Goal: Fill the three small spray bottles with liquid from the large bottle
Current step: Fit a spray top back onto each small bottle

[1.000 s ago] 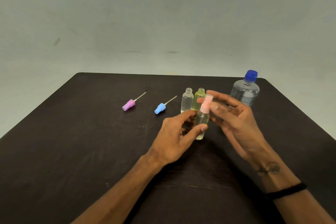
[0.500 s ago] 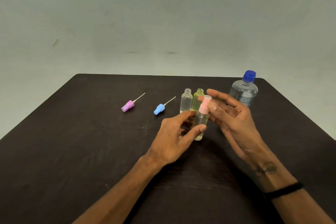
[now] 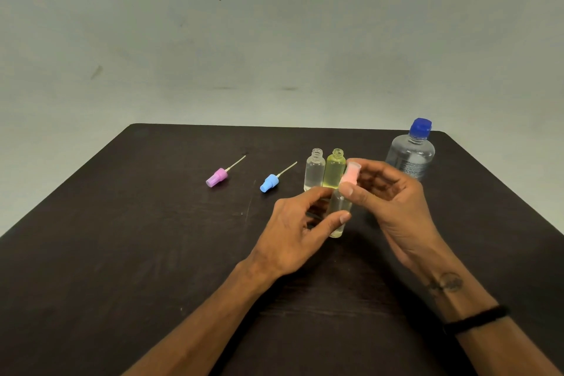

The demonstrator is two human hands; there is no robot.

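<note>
A small spray bottle [image 3: 339, 207] with a pink sprayer cap [image 3: 350, 174] stands tilted on the dark table [image 3: 122, 253]. My left hand [image 3: 297, 230] grips its body between thumb and fingers. My right hand [image 3: 393, 201] pinches the pink cap with thumb and fingertips. Just behind stand two uncapped small bottles side by side, a clear bottle [image 3: 314, 169] and a yellowish bottle [image 3: 334, 168]. The large clear bottle [image 3: 410, 154] with a blue cap stands upright at the back right.
Two loose sprayer caps with dip tubes lie on the table to the left: a purple sprayer cap [image 3: 217, 177] and a blue sprayer cap [image 3: 269, 182]. A black band circles my right wrist [image 3: 474, 319]. A pale wall rises behind the table.
My right hand's fingers, spread open beside the pink cap before, have closed onto it. My left hand keeps hold of the bottle's body.
</note>
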